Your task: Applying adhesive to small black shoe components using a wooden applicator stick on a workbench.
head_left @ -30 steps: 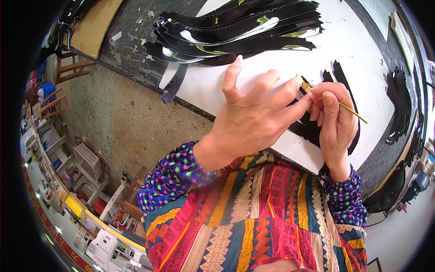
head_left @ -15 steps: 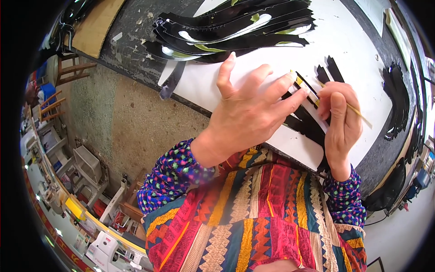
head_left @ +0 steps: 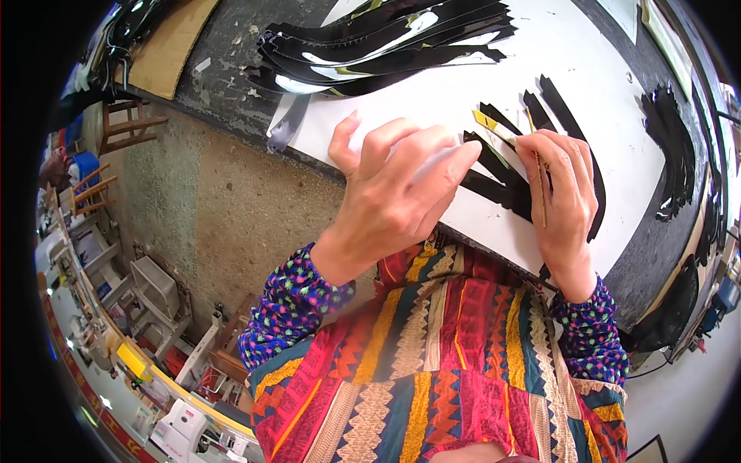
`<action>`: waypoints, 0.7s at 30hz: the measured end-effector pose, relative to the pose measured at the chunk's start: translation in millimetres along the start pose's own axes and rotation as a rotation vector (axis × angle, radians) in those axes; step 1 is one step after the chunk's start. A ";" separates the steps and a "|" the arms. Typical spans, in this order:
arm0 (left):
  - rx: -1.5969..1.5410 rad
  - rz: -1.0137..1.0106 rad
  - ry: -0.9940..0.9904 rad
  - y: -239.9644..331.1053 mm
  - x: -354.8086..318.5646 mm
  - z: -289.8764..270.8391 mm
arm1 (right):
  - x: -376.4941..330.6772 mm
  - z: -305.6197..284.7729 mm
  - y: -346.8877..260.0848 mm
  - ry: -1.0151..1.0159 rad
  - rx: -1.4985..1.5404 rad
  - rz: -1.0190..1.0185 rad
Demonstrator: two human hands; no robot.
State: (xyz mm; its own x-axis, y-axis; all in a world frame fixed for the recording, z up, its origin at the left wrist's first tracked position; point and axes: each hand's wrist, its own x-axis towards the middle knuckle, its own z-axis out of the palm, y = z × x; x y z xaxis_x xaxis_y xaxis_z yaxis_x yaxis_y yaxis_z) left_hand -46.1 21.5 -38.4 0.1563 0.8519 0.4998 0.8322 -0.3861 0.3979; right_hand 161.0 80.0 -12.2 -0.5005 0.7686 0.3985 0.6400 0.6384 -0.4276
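My right hand (head_left: 567, 197) is closed around a thin yellowish stick (head_left: 543, 204), which stands nearly upright between the fingers. Its fingertips are beside a narrow strip with a yellow end (head_left: 485, 120), among several glossy black strips (head_left: 494, 189) with notched ends. Whether those fingertips also grip that strip is hard to tell. My left hand (head_left: 394, 185) hovers just left of the strips, fingers loosely bent and apart, little finger sticking out; its thumb is hidden. Under both hands lies a white sheet (head_left: 617, 147).
A fanned pile of black strips (head_left: 386, 50) lies on the far left of the sheet, more black strips (head_left: 670, 154) at the right. Brown cardboard (head_left: 170, 50) covers the dark table's (head_left: 224, 77) far left corner. Wooden stools (head_left: 131, 127) stand on the floor beyond the left edge.
My left hand has lifted off the strips and moved left, its fingers bending. My right hand has turned, so the stick now points upright rather than slanting right. The sheet's strips have shifted slightly.
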 end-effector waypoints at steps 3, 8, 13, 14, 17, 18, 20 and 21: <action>0.037 0.003 -0.001 0.5 -8.0 1.1 | -0.8 0.8 -0.2 0.000 -0.028 -0.003; 0.137 0.041 -0.025 -0.1 -11.9 3.1 | -0.1 1.2 0.5 0.008 -0.049 -0.014; 0.127 0.036 -0.028 0.1 -13.0 4.7 | 2.2 -1.7 -0.9 0.009 -0.047 -0.039; 0.127 0.037 -0.033 0.6 -13.2 4.1 | 0.0 -1.2 1.0 0.010 -0.042 -0.049; 0.131 0.045 -0.026 1.2 -13.2 4.1 | -0.5 -1.3 0.8 0.003 -0.041 -0.040; 0.131 0.043 -0.028 1.1 -13.6 4.3 | 0.6 -1.4 0.1 -0.004 -0.042 -0.022; 0.129 0.042 -0.022 0.8 -14.6 4.9 | 6.6 -3.3 -0.8 -0.037 -0.001 0.027; 0.128 0.042 -0.022 0.9 -14.8 5.0 | 9.4 -5.1 -1.4 -0.066 0.036 0.075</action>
State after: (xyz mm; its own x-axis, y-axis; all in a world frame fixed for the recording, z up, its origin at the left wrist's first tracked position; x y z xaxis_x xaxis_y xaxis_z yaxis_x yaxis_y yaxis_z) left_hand -45.1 10.3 -49.2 0.2029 0.8440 0.4965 0.8854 -0.3746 0.2751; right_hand 158.4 86.2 -3.7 -0.4899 0.8146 0.3105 0.6564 0.5790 -0.4836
